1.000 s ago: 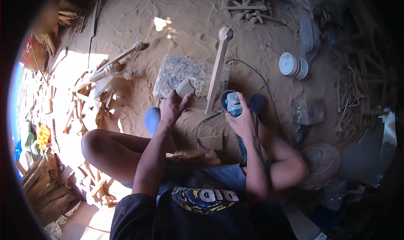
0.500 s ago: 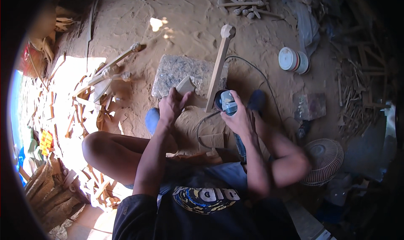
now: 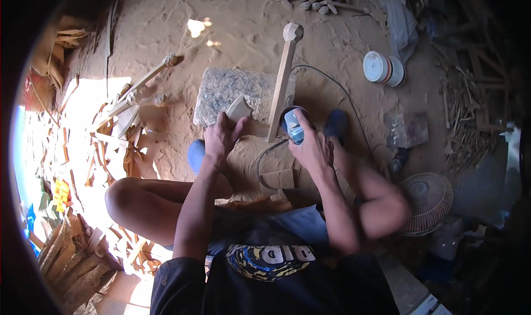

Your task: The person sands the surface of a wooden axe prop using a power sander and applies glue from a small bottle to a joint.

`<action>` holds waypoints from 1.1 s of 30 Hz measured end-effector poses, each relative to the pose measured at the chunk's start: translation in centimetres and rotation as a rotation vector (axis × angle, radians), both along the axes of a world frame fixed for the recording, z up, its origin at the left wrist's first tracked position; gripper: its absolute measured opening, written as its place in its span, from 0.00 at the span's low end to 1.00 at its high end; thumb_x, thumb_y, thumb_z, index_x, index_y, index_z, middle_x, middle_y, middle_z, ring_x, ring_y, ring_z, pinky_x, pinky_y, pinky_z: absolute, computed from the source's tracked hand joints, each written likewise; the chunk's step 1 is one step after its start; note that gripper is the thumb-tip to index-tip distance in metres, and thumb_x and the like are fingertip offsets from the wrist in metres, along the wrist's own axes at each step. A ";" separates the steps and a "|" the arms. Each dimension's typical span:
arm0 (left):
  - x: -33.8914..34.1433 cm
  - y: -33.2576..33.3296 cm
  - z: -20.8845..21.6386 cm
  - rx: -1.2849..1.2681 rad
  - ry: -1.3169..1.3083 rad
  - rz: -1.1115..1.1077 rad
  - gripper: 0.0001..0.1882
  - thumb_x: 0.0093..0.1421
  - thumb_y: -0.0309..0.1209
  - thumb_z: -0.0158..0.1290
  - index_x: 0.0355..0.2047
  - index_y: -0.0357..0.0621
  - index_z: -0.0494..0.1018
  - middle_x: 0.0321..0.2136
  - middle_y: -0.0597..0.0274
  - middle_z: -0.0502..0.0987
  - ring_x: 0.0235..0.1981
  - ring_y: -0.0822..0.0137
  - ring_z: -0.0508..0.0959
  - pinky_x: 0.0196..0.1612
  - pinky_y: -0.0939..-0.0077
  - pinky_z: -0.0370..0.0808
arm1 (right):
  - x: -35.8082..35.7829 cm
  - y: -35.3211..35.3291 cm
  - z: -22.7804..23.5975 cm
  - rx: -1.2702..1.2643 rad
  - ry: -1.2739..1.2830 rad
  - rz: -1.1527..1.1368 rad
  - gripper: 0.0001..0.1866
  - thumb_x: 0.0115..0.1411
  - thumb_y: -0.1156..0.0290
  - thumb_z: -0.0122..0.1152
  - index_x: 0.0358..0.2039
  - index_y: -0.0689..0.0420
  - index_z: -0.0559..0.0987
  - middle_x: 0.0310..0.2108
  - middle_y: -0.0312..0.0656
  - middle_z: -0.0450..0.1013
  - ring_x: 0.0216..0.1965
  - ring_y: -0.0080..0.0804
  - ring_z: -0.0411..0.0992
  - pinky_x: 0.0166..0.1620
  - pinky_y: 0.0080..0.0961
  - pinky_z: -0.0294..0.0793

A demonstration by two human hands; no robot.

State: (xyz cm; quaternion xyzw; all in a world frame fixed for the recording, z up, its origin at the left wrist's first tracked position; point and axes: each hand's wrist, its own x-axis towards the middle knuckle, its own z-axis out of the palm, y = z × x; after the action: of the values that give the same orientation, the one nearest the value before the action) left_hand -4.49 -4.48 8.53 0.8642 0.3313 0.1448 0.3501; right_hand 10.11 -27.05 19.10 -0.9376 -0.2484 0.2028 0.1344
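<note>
We see the axe-shaped wooden piece [image 3: 283,83] between the two hands and ahead of them, its long shaft pointing away from the body and leaning slightly right, faceted knob at the far end. The left hand [image 3: 219,141] is closed on its broad, blade-like side, thumb toward us; the right hand [image 3: 313,152] wraps a blue power tool [image 3: 296,131], whose dark round head sits just beside the shaft's near end (we cannot tell whether they touch). The right is the hand nearer to that end. Beyond the left hand, a rough stone block [image 3: 215,94] rests on sandy ground [image 3: 243,36]. Around us we find a pale bucket [image 3: 376,67] on its side, a caged fan [image 3: 428,201] at lower right, and sunlit wood scraps [image 3: 102,155] at left.
</note>
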 end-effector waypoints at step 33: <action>-0.5 0.8 -2.2 0.045 -0.030 0.102 0.32 0.64 0.60 0.67 0.34 0.39 0.75 0.22 0.43 0.84 0.26 0.38 0.86 0.29 0.50 0.82 | 1.7 -4.8 0.1 0.364 -0.030 -0.240 0.46 0.55 0.66 0.76 0.75 0.44 0.68 0.59 0.56 0.80 0.55 0.60 0.81 0.56 0.49 0.81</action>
State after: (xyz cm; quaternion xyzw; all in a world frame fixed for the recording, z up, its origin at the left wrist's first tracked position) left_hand -5.00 -3.65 6.29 0.8516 0.3661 0.1829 0.3275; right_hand 11.79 -31.83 19.22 -0.9237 -0.1696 0.1233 0.3207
